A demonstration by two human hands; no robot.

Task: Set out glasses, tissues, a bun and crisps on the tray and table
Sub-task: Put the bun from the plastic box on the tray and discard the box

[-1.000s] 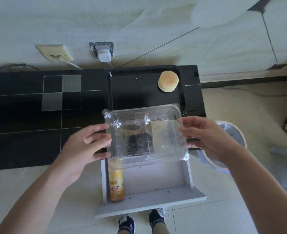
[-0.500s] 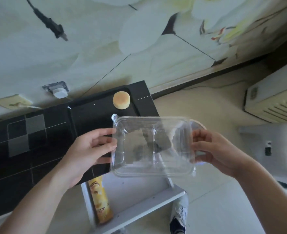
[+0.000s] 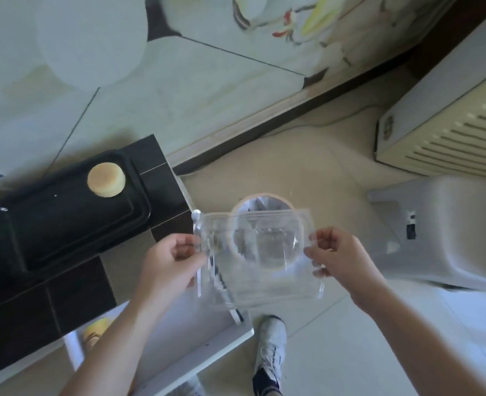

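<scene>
Bun [image 3: 106, 180] sits on the black tray [image 3: 64, 232] at the far left, on the dark surface [image 3: 64, 295], so that part of the task looks done. Below it, a yellow crisps can [image 3: 94, 332] lies in the open white drawer [image 3: 207, 347], not yet set out. No glasses or tissues show in view, so most of the setting-out seems left. Further right, the left hand [image 3: 173, 261] pinches the left edge of an empty clear plastic box [image 3: 256, 258], and the right hand [image 3: 339, 258] pinches its right edge, fingers curled. The box hangs over a lined bin [image 3: 264, 201] on the floor, likely being discarded.
</scene>
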